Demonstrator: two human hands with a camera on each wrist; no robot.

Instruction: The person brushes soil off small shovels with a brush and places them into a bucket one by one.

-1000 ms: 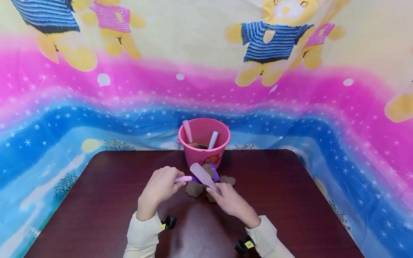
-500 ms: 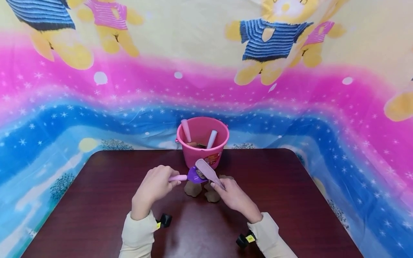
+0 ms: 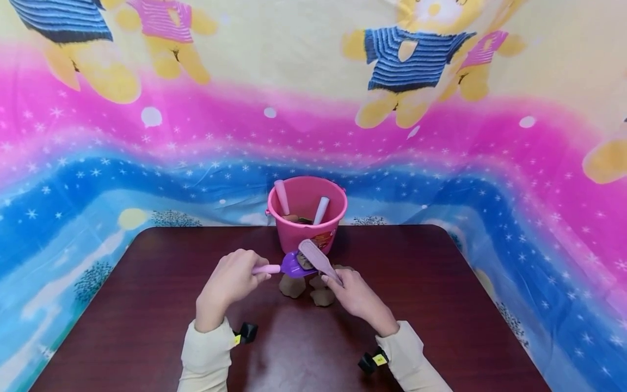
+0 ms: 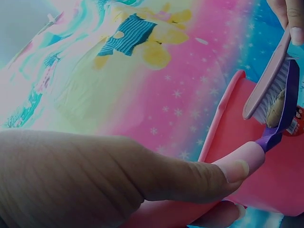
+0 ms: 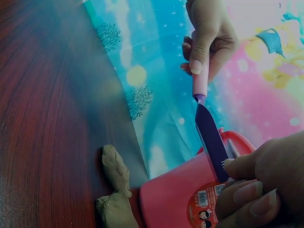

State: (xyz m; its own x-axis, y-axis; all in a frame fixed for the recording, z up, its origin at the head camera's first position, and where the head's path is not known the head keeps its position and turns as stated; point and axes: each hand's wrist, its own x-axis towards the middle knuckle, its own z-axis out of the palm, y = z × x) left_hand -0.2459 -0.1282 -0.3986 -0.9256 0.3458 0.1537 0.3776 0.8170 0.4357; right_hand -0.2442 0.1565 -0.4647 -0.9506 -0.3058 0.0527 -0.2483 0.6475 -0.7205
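Note:
My left hand (image 3: 232,277) grips the pink handle of a small purple toy shovel (image 3: 290,268). On its blade lies a lump of brown clay (image 4: 275,110). My right hand (image 3: 362,298) holds a pale pink brush (image 3: 313,255) slantwise over the blade. In the left wrist view the brush's white bristles (image 4: 270,97) lie against the lump. Both tools are raised above the table, just in front of the pink bucket (image 3: 289,235). Flat brown clay pieces (image 3: 292,286) lie on the table below, partly hidden by the tools and my right hand.
Inside the bucket lean a pink handle (image 3: 282,197) and a white handle (image 3: 321,210), with other small things at the bottom. The bucket stands at the far edge of the dark wooden table (image 3: 166,283). A printed cloth (image 3: 235,136) hangs behind it.
The shovel has risen off the clay pieces and moved slightly left, with the lump on its blade. The brush has moved up with it and now lies over the blade.

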